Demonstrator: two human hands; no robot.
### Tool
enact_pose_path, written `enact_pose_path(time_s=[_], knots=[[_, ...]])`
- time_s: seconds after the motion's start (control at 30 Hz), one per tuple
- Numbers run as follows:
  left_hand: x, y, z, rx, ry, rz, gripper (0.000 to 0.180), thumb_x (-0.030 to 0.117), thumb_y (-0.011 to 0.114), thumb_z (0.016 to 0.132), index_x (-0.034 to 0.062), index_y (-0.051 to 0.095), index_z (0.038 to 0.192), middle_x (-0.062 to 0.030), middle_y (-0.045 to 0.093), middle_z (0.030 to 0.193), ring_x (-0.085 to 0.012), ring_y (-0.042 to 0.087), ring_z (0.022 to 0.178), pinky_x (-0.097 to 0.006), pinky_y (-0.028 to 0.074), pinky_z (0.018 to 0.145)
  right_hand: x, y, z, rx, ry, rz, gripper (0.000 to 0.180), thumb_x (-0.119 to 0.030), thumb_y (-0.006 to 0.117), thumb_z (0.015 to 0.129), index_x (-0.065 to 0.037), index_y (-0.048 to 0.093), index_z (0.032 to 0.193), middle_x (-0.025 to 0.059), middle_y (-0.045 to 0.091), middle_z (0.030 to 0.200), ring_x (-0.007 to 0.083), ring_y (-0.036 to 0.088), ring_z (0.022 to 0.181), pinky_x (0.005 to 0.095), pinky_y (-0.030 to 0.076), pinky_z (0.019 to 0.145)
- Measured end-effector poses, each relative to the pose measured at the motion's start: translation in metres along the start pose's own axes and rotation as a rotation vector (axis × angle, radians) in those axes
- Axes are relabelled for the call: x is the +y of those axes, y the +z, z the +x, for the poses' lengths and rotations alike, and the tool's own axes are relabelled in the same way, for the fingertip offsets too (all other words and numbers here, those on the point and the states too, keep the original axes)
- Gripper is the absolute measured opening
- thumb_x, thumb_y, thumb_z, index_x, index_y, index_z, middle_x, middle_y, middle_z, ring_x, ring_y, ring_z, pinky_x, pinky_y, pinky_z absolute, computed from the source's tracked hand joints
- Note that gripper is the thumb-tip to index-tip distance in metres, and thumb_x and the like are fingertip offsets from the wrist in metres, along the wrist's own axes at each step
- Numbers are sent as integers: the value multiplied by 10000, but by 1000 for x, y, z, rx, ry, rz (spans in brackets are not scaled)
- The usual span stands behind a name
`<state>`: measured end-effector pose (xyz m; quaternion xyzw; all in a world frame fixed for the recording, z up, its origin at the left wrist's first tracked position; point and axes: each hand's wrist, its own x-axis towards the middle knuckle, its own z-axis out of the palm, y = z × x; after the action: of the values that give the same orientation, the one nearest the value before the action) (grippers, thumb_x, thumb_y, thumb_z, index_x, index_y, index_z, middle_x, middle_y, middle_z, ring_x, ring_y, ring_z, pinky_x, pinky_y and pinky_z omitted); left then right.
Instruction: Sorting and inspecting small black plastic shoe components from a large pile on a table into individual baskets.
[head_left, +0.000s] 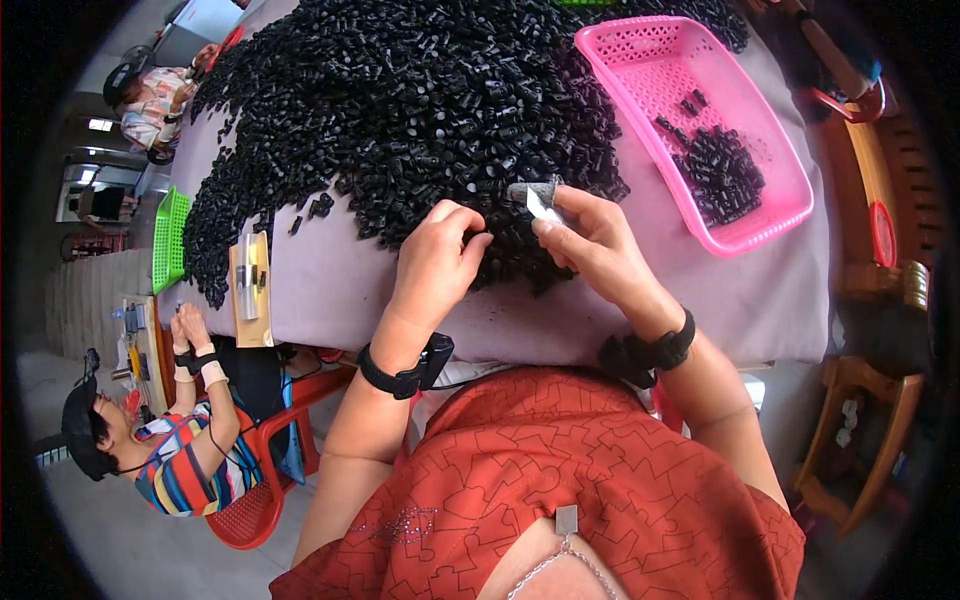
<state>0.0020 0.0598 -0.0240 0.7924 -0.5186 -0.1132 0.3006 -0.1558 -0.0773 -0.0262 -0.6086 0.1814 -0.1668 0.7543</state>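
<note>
My right hand [598, 240] is closed, pinching a small pale, shiny blade-like piece [543, 208] between thumb and forefinger. A dark grey cover [536, 190] sits at the tip of that forefinger. Left of it, my left hand [437, 258] is closed, thumb and fingertips drawn together at the near edge of the pile; whatever they hold, if anything, is too small to make out. Both hands hover over a big heap of small black plastic parts [430, 110] spread across the cloth-covered table [320, 310].
A pink basket [700, 232] at the right holds some black parts. On the left stand a green basket [170, 240] and a wooden board [253, 330] with a clear tube. One person [200, 440] sits at the left on a red chair [255, 510]; another [155, 105] is farther back.
</note>
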Motion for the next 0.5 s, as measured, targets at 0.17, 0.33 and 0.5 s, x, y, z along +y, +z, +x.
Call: enact_pose_path(time_s=[0.17,0.33,0.5], knots=[[-3,-6,0,39,-58,-60,113,51,684,818,-4,627,897,-74,583,847,-145,542,619,-278,447,589,-4,1,0,21,12,10,149,-177,627,921,-39,609,974,-87,484,720,7,421,615,198,329,523],[-5,-2,-2,-16,33,22,163,102,710,783,28,624,901,-106,612,914,-288,613,724,-370,492,653,1,1,1,10,-1,-8,158,-176,627,921,-35,615,990,-88,487,723,6,418,617,196,331,526],[-2,-1,-1,-55,-10,48,180,84,716,788,17,631,932,-89,617,909,-233,606,700,-323,489,641,-2,2,0,22,4,5,147,-168,630,919,-34,614,979,-89,482,719,5,415,618,199,331,526]])
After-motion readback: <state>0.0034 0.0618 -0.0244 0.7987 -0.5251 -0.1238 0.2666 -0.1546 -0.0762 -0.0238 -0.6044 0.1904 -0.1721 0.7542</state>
